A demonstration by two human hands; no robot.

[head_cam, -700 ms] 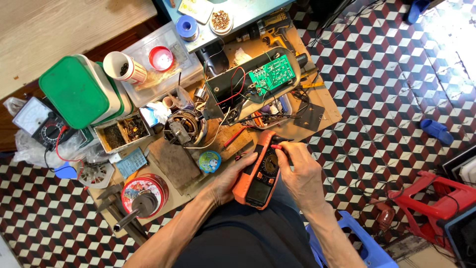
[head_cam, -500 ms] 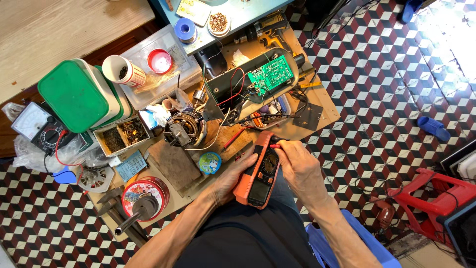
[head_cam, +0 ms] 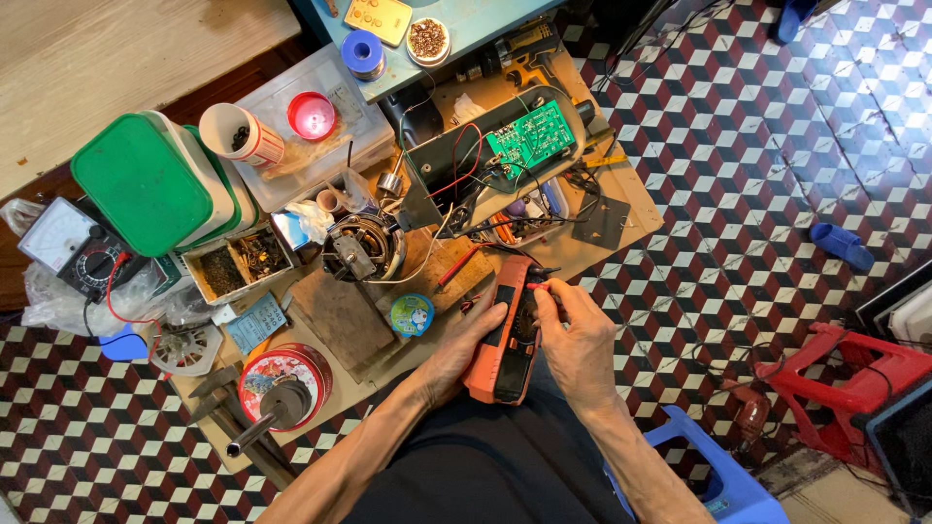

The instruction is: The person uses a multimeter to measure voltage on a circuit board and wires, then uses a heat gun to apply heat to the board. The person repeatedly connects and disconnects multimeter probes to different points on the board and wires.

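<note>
Holding an orange multimeter (head_cam: 505,340) over the lap at the near edge of the tabletop (head_cam: 621,184), tilted with its top end toward the clutter. Left hand (head_cam: 456,354) wrapped along the meter's left side and underneath, fingers closed on the case. Right hand (head_cam: 580,340) laid along the right side, thumb and forefinger pinched on a small red plug (head_cam: 537,287) at the meter's upper right corner.

Compared with the views from a fraction of a second back: meter and both hands in much the same place and pose, right fingertips already near the top end then; no clear displacement of the meter. Small shift of the whole scene, so head moved slightly, not the work. Judged: probe lead being seated or adjusted at the meter, work steady rather than advancing.

Hard to make out:
- dial face mostly covered by right thumb and fingers; setting unreadable
- whether red plug is fully in its socket: cannot tell
- dark leads (head_cam: 553,228) running from meter toward green circuit board (head_cam: 531,136) in its open black case; end points lost in the tangle
- meter's underside and left fingertips hidden
- analogue meter (head_cam: 68,243) at far left, partly cut by frame edge
</note>
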